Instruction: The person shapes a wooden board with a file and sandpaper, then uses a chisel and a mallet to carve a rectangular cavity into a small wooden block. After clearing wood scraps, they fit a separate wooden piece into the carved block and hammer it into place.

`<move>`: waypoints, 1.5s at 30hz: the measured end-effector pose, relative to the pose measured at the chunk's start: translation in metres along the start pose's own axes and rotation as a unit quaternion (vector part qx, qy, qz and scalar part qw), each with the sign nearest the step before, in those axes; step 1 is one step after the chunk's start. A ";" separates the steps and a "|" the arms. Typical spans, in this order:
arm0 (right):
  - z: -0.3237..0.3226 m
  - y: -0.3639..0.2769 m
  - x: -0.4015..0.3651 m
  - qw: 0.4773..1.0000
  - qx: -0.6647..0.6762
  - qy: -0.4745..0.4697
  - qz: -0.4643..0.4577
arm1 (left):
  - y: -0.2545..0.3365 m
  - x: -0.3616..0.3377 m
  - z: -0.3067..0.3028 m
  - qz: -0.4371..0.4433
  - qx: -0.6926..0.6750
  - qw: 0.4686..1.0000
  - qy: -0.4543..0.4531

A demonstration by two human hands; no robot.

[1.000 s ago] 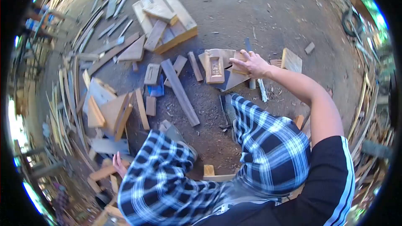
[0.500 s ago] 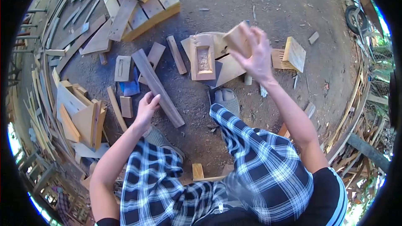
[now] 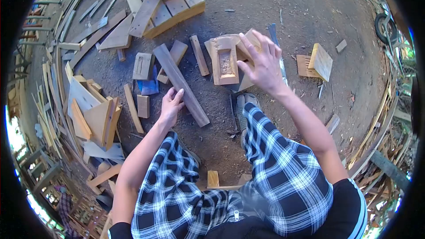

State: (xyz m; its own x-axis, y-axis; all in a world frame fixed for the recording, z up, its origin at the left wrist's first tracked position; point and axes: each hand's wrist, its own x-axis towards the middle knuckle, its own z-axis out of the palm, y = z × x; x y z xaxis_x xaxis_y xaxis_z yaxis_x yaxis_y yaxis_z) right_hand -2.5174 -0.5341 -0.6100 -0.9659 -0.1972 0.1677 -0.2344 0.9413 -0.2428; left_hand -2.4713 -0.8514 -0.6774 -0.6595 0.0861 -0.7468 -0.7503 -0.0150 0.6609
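My left hand (image 3: pixel 171 107) has its thumb and fingers closed at the near edge of a long dark wooden strip (image 3: pixel 180 84), which slants across the ground. Over on the right, my right hand (image 3: pixel 264 64) is spread, with its fingers stretched above a pale wooden block (image 3: pixel 250 40) that it partly hides. Just left of this hand lies a wooden block with a rectangular hollow (image 3: pixel 226 79), wood chips showing inside the recess. Boards under these two blocks are mostly covered.
A slatted wooden platform (image 3: pixel 195 8) with loose boards stands at the far left. A grey block (image 3: pixel 143 67) rests by a blue cloth (image 3: pixel 149 86). Stacked offcuts (image 3: pixel 95 115) lie left, a grooved piece and square board (image 3: pixel 322 62) right. Scrap wood lines both sides.
My right hand has lowered the pale block toward the boards beside the hollowed block and opened its fingers. The dark strip keeps its place on the ground as the view shifts.
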 end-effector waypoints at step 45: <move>0.108 -0.156 0.038 0.985 0.147 -0.085 0.034 | -0.022 -0.030 -0.023 0.147 -0.116 0.962 0.198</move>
State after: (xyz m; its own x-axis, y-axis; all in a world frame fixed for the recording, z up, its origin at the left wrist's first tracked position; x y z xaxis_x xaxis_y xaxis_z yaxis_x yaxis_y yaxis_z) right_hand -2.5298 -0.7180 -0.6693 -0.9789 -0.2038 -0.0154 -0.1665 0.8389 -0.5181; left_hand -2.4356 -0.8765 -0.6711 -0.7757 -0.3410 -0.5310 -0.4894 -0.2060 0.8474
